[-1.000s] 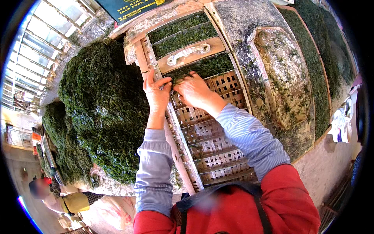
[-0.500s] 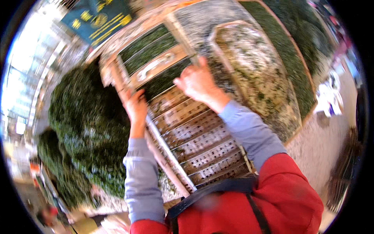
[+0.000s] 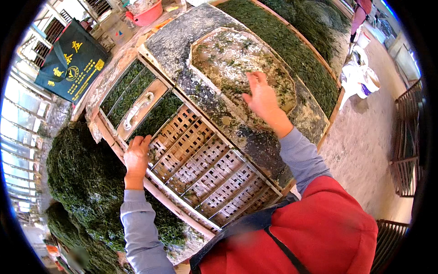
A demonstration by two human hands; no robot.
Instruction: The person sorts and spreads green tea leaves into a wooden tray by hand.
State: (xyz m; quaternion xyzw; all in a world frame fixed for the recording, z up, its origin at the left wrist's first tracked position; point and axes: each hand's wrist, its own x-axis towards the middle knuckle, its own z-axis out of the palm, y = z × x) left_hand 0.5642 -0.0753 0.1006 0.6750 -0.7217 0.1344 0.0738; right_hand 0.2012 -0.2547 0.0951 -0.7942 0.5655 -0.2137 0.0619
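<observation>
My left hand (image 3: 137, 155) has its fingers curled over the left rail of a long slatted frame (image 3: 205, 122), beside a strip of dark green leafy material (image 3: 162, 112). Thin rods cross the frame over a woven strip bed (image 3: 214, 160) with square gaps. Toward its far end lies a wooden board with a pale handle (image 3: 137, 109), with more green leaf beyond it. My right hand (image 3: 264, 98) hangs over an octagonal panel (image 3: 228, 50) speckled white and green; its fingers are apart and hold nothing that I can see.
Big dark green leafy heaps (image 3: 82, 169) lie left of the frame. Right of the speckled panel runs a long bed of green leaf (image 3: 283, 59). A dark green bag (image 3: 68, 61) and a red basin (image 3: 148, 13) stand at the far left. White bags (image 3: 358, 75) and dark racks (image 3: 408, 137) stand at right.
My right hand has left the frame's right rail and moved right, over the speckled panel. My left hand stays at the left rail. The view has shifted, and the blur has cleared.
</observation>
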